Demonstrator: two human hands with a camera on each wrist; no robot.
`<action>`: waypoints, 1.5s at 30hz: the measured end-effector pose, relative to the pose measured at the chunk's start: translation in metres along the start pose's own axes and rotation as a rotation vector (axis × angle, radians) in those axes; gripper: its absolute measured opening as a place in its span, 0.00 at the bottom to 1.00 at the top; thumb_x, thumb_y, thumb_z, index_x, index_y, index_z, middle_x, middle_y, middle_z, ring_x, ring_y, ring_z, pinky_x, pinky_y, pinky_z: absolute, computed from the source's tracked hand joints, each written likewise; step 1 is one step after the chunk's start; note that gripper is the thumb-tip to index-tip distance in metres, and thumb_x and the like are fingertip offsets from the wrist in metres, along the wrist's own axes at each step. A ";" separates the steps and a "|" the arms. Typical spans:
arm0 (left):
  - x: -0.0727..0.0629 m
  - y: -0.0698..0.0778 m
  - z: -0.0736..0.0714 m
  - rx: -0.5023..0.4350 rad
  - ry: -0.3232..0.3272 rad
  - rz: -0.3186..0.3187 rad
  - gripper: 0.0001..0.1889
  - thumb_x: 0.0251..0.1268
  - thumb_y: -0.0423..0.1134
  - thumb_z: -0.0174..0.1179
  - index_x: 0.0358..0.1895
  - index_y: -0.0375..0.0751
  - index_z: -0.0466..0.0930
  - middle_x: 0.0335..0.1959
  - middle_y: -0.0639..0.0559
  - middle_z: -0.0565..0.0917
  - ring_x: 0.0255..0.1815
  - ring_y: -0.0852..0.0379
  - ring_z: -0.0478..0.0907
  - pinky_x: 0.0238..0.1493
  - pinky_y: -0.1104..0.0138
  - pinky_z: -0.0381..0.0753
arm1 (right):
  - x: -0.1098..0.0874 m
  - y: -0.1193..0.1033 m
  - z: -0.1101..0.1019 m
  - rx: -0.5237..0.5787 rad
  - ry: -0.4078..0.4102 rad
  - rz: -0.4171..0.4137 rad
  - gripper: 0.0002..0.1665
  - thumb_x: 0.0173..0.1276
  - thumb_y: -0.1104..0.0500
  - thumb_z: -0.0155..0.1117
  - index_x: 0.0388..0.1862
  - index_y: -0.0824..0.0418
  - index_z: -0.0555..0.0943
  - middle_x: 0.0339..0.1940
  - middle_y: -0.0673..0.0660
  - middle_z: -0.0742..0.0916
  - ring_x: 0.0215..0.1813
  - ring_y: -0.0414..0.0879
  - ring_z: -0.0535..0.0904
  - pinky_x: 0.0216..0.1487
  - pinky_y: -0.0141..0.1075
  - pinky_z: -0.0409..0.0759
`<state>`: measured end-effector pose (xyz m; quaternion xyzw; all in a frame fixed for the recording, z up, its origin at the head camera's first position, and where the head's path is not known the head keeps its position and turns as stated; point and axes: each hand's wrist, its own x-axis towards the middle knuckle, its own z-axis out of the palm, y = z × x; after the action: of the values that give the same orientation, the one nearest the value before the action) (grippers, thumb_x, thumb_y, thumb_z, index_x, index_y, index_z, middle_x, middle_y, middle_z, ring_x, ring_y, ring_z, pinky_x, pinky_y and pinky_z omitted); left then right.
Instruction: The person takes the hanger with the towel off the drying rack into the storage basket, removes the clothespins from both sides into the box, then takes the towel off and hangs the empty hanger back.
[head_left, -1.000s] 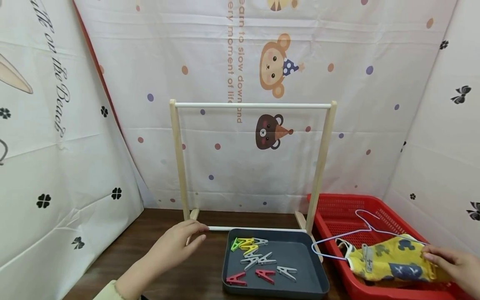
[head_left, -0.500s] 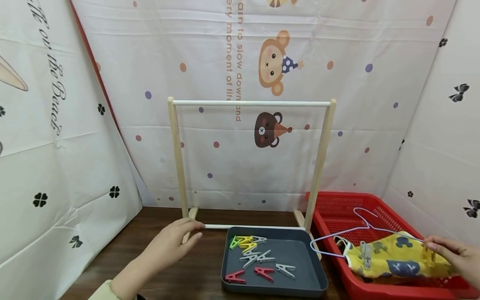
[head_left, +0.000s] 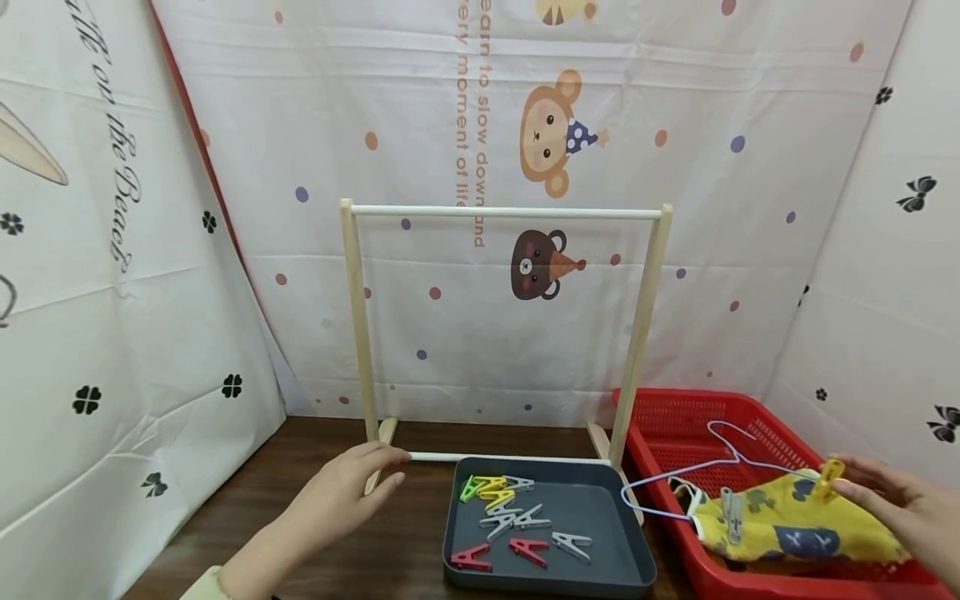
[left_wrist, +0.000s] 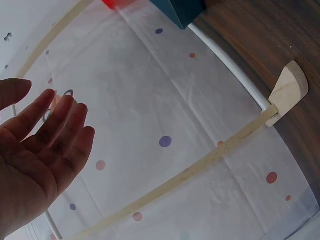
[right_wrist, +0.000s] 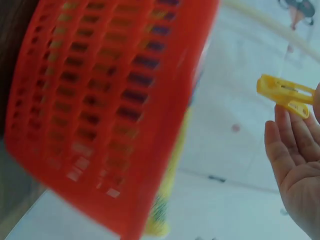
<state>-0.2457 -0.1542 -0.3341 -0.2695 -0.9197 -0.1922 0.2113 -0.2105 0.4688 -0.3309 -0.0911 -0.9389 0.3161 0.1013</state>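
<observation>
My right hand [head_left: 892, 500] pinches a yellow clothespin [head_left: 828, 477] above the yellow garment [head_left: 847, 521] with dark blue patches. In the right wrist view the yellow clothespin [right_wrist: 285, 92] is held clear of any cloth. A pale purple hanger [head_left: 678, 473] lies along the garment's upper edge. One grey clothespin [head_left: 732, 517] sits on the garment near its white-trimmed left end. My left hand [head_left: 330, 492] is by the rack's left foot, fingers loosely extended. Nothing is in the left hand [left_wrist: 45, 145] in the left wrist view.
A red basket [head_left: 693, 398] under the garment stands at the right. Left of it, a dark grey tray [head_left: 607, 533] holds several clothespins in grey, yellow, green and red. Behind stands a wooden rack [head_left: 645, 325] with white bars. Printed cloth walls surround the dark table [head_left: 217, 517].
My right hand has moved from the garment's right end up and slightly left, bringing the yellow clothespin into clear view. My left hand has barely moved.
</observation>
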 end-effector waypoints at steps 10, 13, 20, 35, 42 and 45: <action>0.003 0.011 -0.003 -0.058 -0.002 -0.034 0.28 0.63 0.51 0.71 0.65 0.48 0.80 0.64 0.55 0.84 0.66 0.47 0.81 0.63 0.48 0.81 | -0.025 -0.067 0.022 0.019 0.145 -0.110 0.36 0.78 0.48 0.60 0.69 0.77 0.69 0.53 0.79 0.84 0.32 0.18 0.72 0.29 0.25 0.79; 0.004 0.016 -0.004 -0.078 -0.021 -0.021 0.31 0.63 0.54 0.70 0.67 0.48 0.78 0.66 0.54 0.83 0.67 0.46 0.80 0.64 0.47 0.80 | -0.033 -0.082 0.032 0.034 0.190 -0.153 0.33 0.75 0.50 0.65 0.67 0.73 0.73 0.51 0.75 0.86 0.32 0.17 0.73 0.29 0.23 0.79; 0.003 0.027 -0.004 -0.116 -0.037 0.023 0.31 0.66 0.56 0.68 0.69 0.51 0.75 0.66 0.54 0.82 0.67 0.47 0.80 0.63 0.47 0.81 | -0.053 -0.110 0.057 0.103 0.158 -0.191 0.32 0.72 0.52 0.69 0.68 0.67 0.75 0.44 0.41 0.88 0.35 0.20 0.78 0.33 0.26 0.82; 0.012 0.050 0.005 -0.222 -0.035 0.115 0.29 0.67 0.50 0.69 0.70 0.50 0.75 0.66 0.55 0.82 0.66 0.52 0.81 0.62 0.54 0.83 | -0.075 -0.176 0.112 0.362 0.017 -0.202 0.31 0.65 0.62 0.74 0.66 0.62 0.76 0.53 0.59 0.88 0.43 0.31 0.84 0.43 0.29 0.87; 0.019 0.059 0.009 -0.302 -0.060 0.142 0.29 0.69 0.49 0.67 0.71 0.48 0.74 0.64 0.54 0.83 0.63 0.53 0.81 0.61 0.57 0.84 | -0.080 -0.197 0.133 0.500 -0.097 -0.190 0.31 0.66 0.61 0.73 0.66 0.63 0.74 0.55 0.61 0.86 0.46 0.37 0.86 0.49 0.35 0.88; 0.021 0.062 0.011 -0.337 -0.091 0.144 0.29 0.70 0.49 0.66 0.71 0.47 0.74 0.64 0.54 0.82 0.63 0.54 0.81 0.62 0.58 0.83 | -0.081 -0.206 0.140 0.552 -0.128 -0.199 0.31 0.66 0.60 0.73 0.66 0.63 0.74 0.55 0.61 0.86 0.47 0.38 0.86 0.51 0.33 0.87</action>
<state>-0.2293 -0.0912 -0.3182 -0.3745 -0.8613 -0.3158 0.1347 -0.1891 0.2076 -0.3244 0.0526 -0.8263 0.5529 0.0934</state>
